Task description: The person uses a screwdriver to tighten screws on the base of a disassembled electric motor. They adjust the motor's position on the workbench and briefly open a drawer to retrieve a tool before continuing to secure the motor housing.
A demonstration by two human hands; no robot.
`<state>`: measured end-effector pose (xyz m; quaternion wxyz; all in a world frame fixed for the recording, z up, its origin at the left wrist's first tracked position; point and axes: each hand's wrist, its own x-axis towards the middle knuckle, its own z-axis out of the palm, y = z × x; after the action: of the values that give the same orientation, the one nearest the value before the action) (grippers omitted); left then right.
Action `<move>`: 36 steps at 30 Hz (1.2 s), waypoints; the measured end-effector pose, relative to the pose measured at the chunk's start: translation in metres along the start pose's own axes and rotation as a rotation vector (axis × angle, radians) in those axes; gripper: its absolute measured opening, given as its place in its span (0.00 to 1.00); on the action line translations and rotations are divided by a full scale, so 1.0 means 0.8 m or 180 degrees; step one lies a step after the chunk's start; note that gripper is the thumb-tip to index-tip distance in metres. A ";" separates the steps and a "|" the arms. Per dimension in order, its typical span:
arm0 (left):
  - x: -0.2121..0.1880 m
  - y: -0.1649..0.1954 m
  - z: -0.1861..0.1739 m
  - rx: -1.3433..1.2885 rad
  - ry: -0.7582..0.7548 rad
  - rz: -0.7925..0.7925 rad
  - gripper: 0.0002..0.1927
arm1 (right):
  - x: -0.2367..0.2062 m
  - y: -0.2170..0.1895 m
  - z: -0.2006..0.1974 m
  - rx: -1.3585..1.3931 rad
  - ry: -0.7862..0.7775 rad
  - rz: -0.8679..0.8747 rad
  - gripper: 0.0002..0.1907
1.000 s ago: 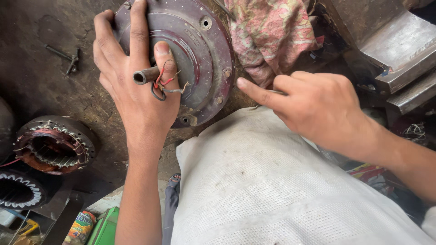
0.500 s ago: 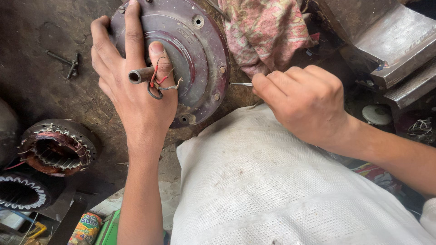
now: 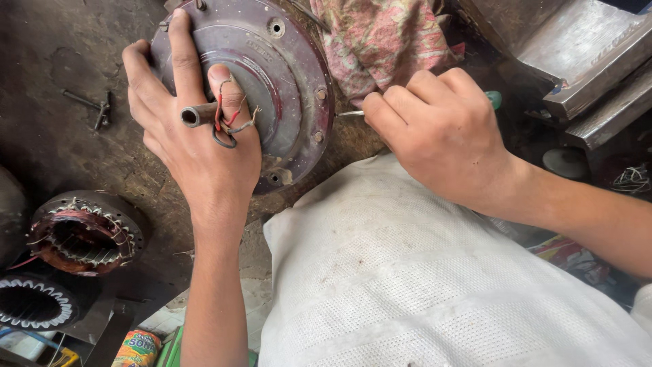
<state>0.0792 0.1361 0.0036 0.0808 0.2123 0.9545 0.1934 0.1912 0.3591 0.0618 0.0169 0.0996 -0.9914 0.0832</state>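
A round, dark metal motor housing (image 3: pixel 285 75) stands tilted on the dirty floor. My left hand (image 3: pixel 187 129) is spread flat over its face, with the hollow shaft (image 3: pixel 197 114) and red and grey wires (image 3: pixel 231 122) poking out between the fingers. My right hand (image 3: pixel 441 136) is closed around a screwdriver with a green handle end (image 3: pixel 494 99). Its thin metal tip (image 3: pixel 350 113) points at the housing's right rim. A white woven cloth (image 3: pixel 421 272) covers my lap below both hands.
Two wound stators lie at the left: one with copper coils (image 3: pixel 85 231), one with white teeth (image 3: pixel 34 306). A small bolt (image 3: pixel 92 105) rests on the floor. Pink floral fabric (image 3: pixel 380 41) sits behind the housing, grey metal blocks (image 3: pixel 584 61) at right.
My right hand went from an open, pointing pose to gripping the screwdriver and brought its tip to the housing's rim. The left hand stayed pressed on the housing.
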 end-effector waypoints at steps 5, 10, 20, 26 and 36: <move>-0.006 -0.002 0.004 0.0035 -0.0019 -0.0096 0.24 | -0.005 0.001 0.010 -0.0258 0.0548 -0.0127 0.06; -0.008 -0.002 0.007 0.0119 0.0020 -0.0090 0.30 | -0.010 0.004 0.016 -0.0151 0.0690 -0.0152 0.09; -0.002 -0.007 0.002 -0.0054 0.0064 0.0061 0.24 | 0.001 -0.007 0.044 0.2877 -0.0126 0.1204 0.10; 0.000 -0.010 -0.003 0.0029 -0.0051 0.0079 0.27 | -0.005 -0.006 0.053 0.2672 -0.0362 0.0804 0.09; 0.004 -0.009 -0.012 -0.0081 0.0047 0.0163 0.33 | -0.002 -0.014 0.055 0.0480 0.0545 -0.0515 0.07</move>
<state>0.0714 0.1284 0.0095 0.0714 0.2341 0.9468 0.2091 0.1938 0.3415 0.0204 0.1005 0.1728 -0.9660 0.1640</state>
